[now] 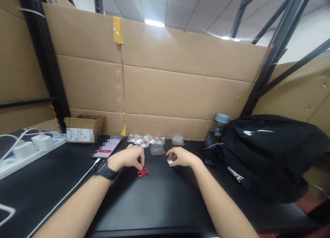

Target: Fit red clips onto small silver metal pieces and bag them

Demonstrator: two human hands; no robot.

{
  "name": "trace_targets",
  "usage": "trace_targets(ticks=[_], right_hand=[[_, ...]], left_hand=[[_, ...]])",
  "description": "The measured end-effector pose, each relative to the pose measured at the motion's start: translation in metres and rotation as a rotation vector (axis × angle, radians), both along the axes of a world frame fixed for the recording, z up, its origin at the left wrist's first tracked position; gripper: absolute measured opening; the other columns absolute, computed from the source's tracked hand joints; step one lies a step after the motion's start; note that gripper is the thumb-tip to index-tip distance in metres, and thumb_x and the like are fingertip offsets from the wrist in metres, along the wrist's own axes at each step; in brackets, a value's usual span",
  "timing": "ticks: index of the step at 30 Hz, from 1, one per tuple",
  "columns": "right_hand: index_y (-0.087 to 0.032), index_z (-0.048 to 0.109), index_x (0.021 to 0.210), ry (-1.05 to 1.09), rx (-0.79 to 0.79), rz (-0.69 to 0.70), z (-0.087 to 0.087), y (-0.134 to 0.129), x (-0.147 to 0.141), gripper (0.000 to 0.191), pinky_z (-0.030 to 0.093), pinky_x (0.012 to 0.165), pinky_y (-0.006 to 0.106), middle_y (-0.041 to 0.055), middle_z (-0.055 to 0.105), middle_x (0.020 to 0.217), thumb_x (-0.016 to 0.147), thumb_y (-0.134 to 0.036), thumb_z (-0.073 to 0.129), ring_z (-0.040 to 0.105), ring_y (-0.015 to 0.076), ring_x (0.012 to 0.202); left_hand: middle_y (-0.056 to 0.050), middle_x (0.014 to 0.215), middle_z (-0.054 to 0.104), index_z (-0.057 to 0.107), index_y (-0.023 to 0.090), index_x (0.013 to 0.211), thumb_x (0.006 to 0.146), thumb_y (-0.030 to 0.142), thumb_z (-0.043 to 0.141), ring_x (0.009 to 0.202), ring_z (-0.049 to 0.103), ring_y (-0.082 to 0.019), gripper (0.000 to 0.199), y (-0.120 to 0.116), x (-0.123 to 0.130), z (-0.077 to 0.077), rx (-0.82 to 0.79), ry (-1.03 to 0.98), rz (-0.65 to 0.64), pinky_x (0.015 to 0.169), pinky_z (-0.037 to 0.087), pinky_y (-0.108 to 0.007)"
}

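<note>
My left hand (132, 157), with a dark watch (106, 170) on its wrist, reaches down to a small heap of red pieces (143, 172) on the black table. Its thumb and fingertips are pinched together at the heap's far left edge, touching a red piece. To the right, my right hand (182, 157) curls its thumb and fingers round some small shiny silver discs (170, 159) at the tabletop. Part of the discs is hidden by the fingers. Beyond both hands lie several clear bags (144, 140) with silver and red parts in them.
More clear bags (177, 140) lie by the cardboard wall (165, 97). A phone (108, 147), an open carton (79, 135) and a power strip (33, 155) with a white cable are at left. At right stand a bottle (217, 129) and a black bag (268, 155).
</note>
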State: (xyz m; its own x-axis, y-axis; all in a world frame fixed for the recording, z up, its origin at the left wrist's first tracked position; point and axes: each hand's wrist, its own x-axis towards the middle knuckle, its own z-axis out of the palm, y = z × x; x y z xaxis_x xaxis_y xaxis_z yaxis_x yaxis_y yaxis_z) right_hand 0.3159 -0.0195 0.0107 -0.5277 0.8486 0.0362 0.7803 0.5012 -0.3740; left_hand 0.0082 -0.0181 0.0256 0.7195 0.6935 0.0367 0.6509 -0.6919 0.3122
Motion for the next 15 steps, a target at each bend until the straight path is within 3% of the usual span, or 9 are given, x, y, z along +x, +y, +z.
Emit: trace_targets(ticks=[7, 11, 15], right_hand=[[-0.023, 0.075, 0.108, 0.083, -0.045, 0.015, -0.001, 0.002, 0.000, 0.046, 0.050, 0.069, 0.023, 0.0015, 0.074, 0.091, 0.062, -0.024, 0.082, 0.067, 0.0157, 0.074], [-0.022, 0.075, 0.107, 0.108, -0.067, 0.043, 0.002, 0.001, 0.005, 0.046, 0.050, 0.069, 0.024, 0.0013, 0.075, 0.089, 0.062, -0.027, 0.082, 0.067, 0.0160, 0.076], [-0.022, 0.074, 0.109, 0.175, -0.051, 0.023, 0.008, -0.001, 0.006, 0.044, 0.051, 0.072, 0.025, 0.0021, 0.075, 0.092, 0.065, -0.026, 0.080, 0.067, 0.0165, 0.080]], left_hand=[[0.003, 0.078, 0.076, 0.080, 0.031, 0.069, 0.071, 0.021, 0.072, 0.076, 0.068, -0.016, 0.013, 0.003, 0.004, -0.009, 0.029, -0.072, -0.077, 0.083, 0.041, -0.027], [0.004, 0.078, 0.075, 0.078, 0.029, 0.069, 0.071, 0.018, 0.068, 0.076, 0.068, -0.016, 0.015, 0.000, 0.004, -0.004, 0.053, -0.091, -0.096, 0.084, 0.042, -0.026], [0.003, 0.081, 0.075, 0.074, 0.025, 0.075, 0.075, 0.019, 0.064, 0.080, 0.067, -0.017, 0.011, -0.005, 0.005, 0.004, 0.109, -0.127, -0.035, 0.089, 0.042, -0.028]])
